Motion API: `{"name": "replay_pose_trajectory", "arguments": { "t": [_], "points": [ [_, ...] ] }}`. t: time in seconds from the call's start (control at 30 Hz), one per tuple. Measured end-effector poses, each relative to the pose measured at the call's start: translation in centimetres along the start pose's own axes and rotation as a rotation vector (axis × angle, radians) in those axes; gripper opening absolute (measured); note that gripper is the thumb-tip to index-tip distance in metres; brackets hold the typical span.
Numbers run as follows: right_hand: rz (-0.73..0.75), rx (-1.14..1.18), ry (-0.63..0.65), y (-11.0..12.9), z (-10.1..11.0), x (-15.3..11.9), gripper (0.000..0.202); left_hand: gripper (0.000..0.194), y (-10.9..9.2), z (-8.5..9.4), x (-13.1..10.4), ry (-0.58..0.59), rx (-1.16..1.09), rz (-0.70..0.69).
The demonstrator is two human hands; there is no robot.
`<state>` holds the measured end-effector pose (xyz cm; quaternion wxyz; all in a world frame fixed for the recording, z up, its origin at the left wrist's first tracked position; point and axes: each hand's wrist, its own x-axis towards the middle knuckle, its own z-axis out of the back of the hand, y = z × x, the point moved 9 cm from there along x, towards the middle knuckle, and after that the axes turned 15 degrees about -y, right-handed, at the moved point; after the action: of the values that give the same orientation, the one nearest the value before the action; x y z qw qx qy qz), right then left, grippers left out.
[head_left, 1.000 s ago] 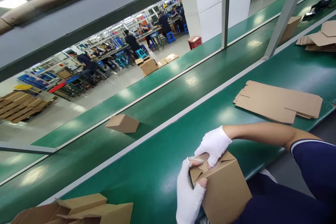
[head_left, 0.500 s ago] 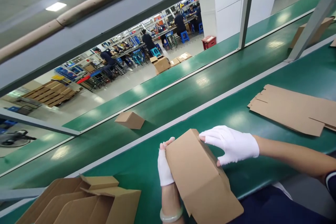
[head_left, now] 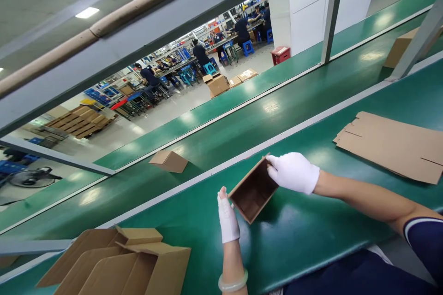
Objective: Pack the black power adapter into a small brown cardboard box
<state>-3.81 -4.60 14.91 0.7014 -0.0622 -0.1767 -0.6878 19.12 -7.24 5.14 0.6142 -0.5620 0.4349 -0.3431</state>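
Observation:
A brown cardboard box (head_left: 254, 189) is held tilted above the green belt, its open mouth turned toward me and its inside dark. My right hand (head_left: 294, 173), in a white glove with bare fingertips, pinches the upper right rim. Against the left corner rests my left hand (head_left: 228, 221), gloved the same way, its fingers pointing up along the side and partly hidden. Several part-folded cardboard boxes (head_left: 169, 269) stand at the lower left. Flat cardboard blanks (head_left: 391, 145) lie on the belt to the right.
A small closed box (head_left: 169, 161) sits on the farther conveyor belt (head_left: 270, 108), beyond a pale rail (head_left: 214, 171). Another box (head_left: 401, 48) is at the far right behind a metal post (head_left: 420, 37). Several people work at benches in the background.
The box has turned so its open mouth now faces me instead of its outer wall and flap. My right hand has shifted onto its rim. The view has moved slightly.

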Motion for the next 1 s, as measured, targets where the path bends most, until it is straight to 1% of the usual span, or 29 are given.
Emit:
{"name": "replay_pose_trajectory", "arguments": {
  "t": [0.03,0.07,0.13,0.17,0.23,0.27,0.33,0.4,0.47,0.53,0.57,0.6,0.63,0.67,0.73,0.77,0.8,0.83,0.9,0.93,0.97,1.0],
  "points": [
    [-0.011,-0.025,0.014,0.0,-0.2,0.6,0.037,0.060,-0.8,0.5,-0.3,-0.019,0.033,-0.066],
    [-0.004,-0.033,0.037,0.1,-0.4,1.0,0.036,0.059,-1.7,0.7,-0.8,-0.003,0.088,-0.135],
    [0.019,-0.030,0.077,0.7,-1.1,1.2,0.034,0.055,-3.1,0.8,-1.9,0.083,0.268,-0.254],
    [0.029,-0.022,0.088,0.9,-1.5,1.1,0.035,0.055,-3.4,0.8,-2.4,0.133,0.365,-0.282],
    [0.043,0.018,0.091,1.0,-2.4,0.7,0.037,0.054,-3.1,1.2,-3.0,0.203,0.475,-0.249],
    [0.047,0.063,0.086,0.9,-2.8,0.4,0.038,0.053,-2.7,1.5,-3.0,0.215,0.471,-0.214],
    [0.000,0.256,0.083,0.0,-4.1,-0.3,0.038,0.052,-1.4,2.2,-2.9,0.231,0.348,-0.121],
    [-0.159,0.611,0.156,-1.4,-6.4,-1.2,0.039,0.051,0.8,2.4,-2.8,0.253,0.165,0.016],
    [-0.369,1.010,0.280,-2.4,-9.1,-2.5,0.044,0.053,3.3,2.5,-3.1,0.252,0.017,0.161],
    [-0.521,1.283,0.362,-2.7,-10.7,-3.7,0.050,0.056,4.9,3.0,-3.4,0.189,-0.064,0.234],
    [-0.559,1.354,0.367,-2.8,-11.0,-4.1,0.052,0.056,5.2,3.4,-3.6,0.144,-0.087,0.228],
    [-0.585,1.389,0.349,-2.9,-11.0,-4.3,0.051,0.059,4.9,3.8,-3.8,0.117,-0.101,0.191],
    [-0.597,1.401,0.328,-2.9,-10.8,-4.3,0.050,0.065,4.4,3.9,-4.3,0.141,-0.093,0.136],
    [-0.598,1.397,0.304,-2.9,-10.4,-4.1,0.048,0.071,3.7,3.3,-5.1,0.235,-0.060,0.071],
    [-0.584,1.363,0.230,-2.9,-9.7,-3.1,0.043,0.076,2.2,1.5,-7.8,0.527,0.074,-0.080],
    [-0.569,1.341,0.196,-2.9,-9.4,-2.2,0.041,0.076,1.8,0.4,-9.4,0.675,0.165,-0.159],
    [-0.549,1.317,0.181,-2.8,-9.4,-1.3,0.039,0.074,1.6,-0.5,-10.9,0.799,0.259,-0.232],
    [-0.522,1.290,0.180,-2.7,-9.5,-0.3,0.037,0.070,1.5,-1.4,-12.2,0.885,0.348,-0.306],
    [-0.453,1.181,0.152,-2.8,-9.3,1.6,0.036,0.061,1.4,-3.3,-14.0,0.981,0.509,-0.475],
    [-0.421,1.083,0.093,-3.3,-8.6,2.4,0.037,0.056,1.5,-4.3,-14.8,1.016,0.582,-0.564],
    [-0.393,0.965,0.003,-3.9,-7.5,2.9,0.038,0.049,1.5,-5.3,-15.4,1.033,0.645,-0.657],
    [-0.364,0.848,-0.105,-4.4,-5.8,3.1,0.038,0.039,1.5,-6.3,-15.8,1.038,0.694,-0.756]
  ]
}}
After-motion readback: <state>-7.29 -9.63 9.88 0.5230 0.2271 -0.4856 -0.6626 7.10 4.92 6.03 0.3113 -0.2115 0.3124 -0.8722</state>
